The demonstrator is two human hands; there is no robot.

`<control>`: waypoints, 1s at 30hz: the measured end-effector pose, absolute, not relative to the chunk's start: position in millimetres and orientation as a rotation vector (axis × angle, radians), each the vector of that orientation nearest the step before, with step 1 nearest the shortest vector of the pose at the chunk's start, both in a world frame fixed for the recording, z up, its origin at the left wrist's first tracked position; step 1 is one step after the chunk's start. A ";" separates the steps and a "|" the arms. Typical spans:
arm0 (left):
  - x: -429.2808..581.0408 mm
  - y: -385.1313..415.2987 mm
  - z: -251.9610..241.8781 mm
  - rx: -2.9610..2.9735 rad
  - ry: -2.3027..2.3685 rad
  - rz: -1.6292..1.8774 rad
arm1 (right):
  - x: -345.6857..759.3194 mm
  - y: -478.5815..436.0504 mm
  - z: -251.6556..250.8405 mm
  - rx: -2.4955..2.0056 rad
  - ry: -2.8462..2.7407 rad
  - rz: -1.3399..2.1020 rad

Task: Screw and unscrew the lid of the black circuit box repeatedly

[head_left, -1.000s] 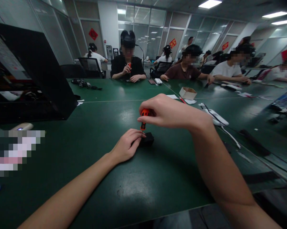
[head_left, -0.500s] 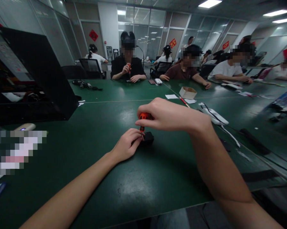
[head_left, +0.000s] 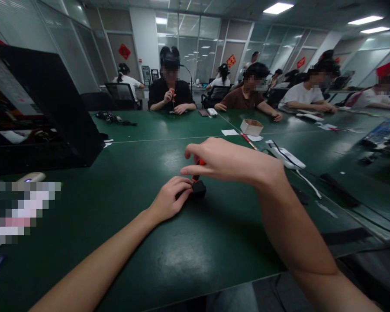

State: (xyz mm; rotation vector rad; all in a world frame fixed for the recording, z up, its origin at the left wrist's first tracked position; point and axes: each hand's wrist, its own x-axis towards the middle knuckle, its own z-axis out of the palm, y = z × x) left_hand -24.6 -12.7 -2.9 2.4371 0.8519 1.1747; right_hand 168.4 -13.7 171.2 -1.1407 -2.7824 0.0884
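Note:
A small black block (head_left: 199,189) rests on the green table, with the fingers of my left hand (head_left: 169,198) closed at its left side. Above it is a screwdriver (head_left: 196,177) with an orange and black handle, tilted so that its top leans to the right. Its tip, down by my left fingertips, is hidden. My right hand (head_left: 229,159) arches over the tool from the right and covers most of the handle. Thumb and index finger stand apart there, with the handle behind them in the hand; the other fingers are out of sight.
On the left stands a large black computer case (head_left: 74,117). Beyond my hands are an open white box (head_left: 251,127) and a cable bundle (head_left: 115,118). A white power strip (head_left: 285,156) with cables lies to the right. A co-worker (head_left: 172,86) sits opposite, several others farther right.
The screwdriver has gone from nearly upright to leaning right. My right thumb and index finger have spread wider, and less of the handle shows. My left hand stays at the block.

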 end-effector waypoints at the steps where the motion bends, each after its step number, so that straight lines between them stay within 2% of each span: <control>1: -24.7 -12.8 -2.8 2.435 0.854 1.173 | 167.6 -13.8 171.8 -1.196 -2.787 0.092; 9: -25.4 -12.2 -3.1 2.400 0.877 1.182 | 172.0 -9.4 168.9 -0.842 -2.863 0.151; 15: -25.4 -12.2 -4.4 2.418 0.885 1.128 | 173.3 -10.3 173.3 -1.137 -2.828 0.104; 22: -23.8 -7.1 -6.8 2.329 1.143 0.907 | 192.4 5.6 175.1 -1.439 -2.747 -0.087; 30: -23.1 -7.6 -7.6 2.299 1.149 0.929 | 192.1 13.9 173.4 -1.404 -2.798 0.008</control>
